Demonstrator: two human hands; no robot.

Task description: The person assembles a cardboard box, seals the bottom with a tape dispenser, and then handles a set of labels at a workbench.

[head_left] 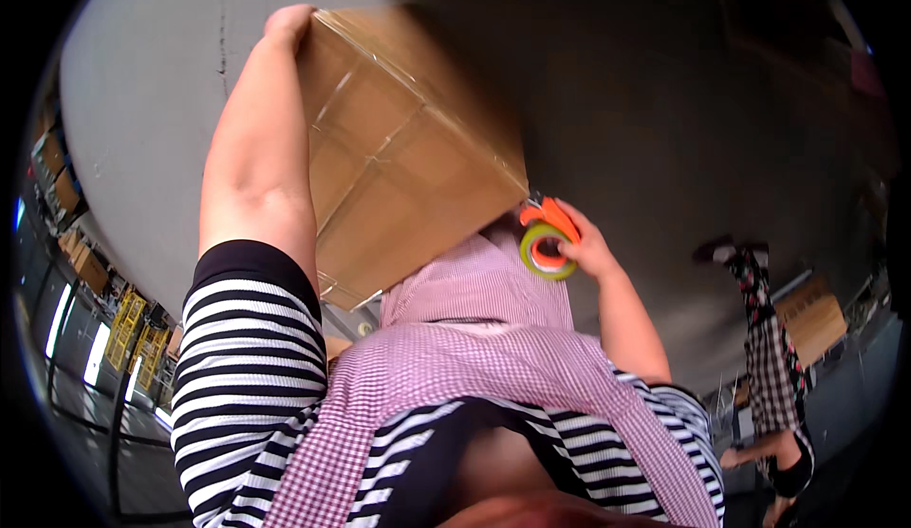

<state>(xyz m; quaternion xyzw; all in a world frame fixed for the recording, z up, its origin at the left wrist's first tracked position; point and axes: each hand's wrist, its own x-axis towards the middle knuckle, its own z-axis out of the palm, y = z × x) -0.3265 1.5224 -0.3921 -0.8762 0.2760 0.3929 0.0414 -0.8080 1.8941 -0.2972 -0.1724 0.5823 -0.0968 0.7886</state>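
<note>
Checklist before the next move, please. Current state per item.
1. Left hand at the carton's far-left corner: ok.
2. Left grip firm: cannot tell, fingers mostly hidden.
3. Right hand holding the orange tape dispenser: ok.
4. Yellow-green tape roll on dispenser: ok.
5. Carton base flat: cannot tell, hidden.
6. Co-worker apart from carton: ok, off to the right.

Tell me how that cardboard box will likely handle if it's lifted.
The cardboard box should feel fairly stiff, given its flat faces and straight edges. Its glossy strips, apparently clear tape, may be slicker than bare cardboard. It could be awkward one-handed, being much larger than the left hand; hidden contents leave weight uncertain.
</note>
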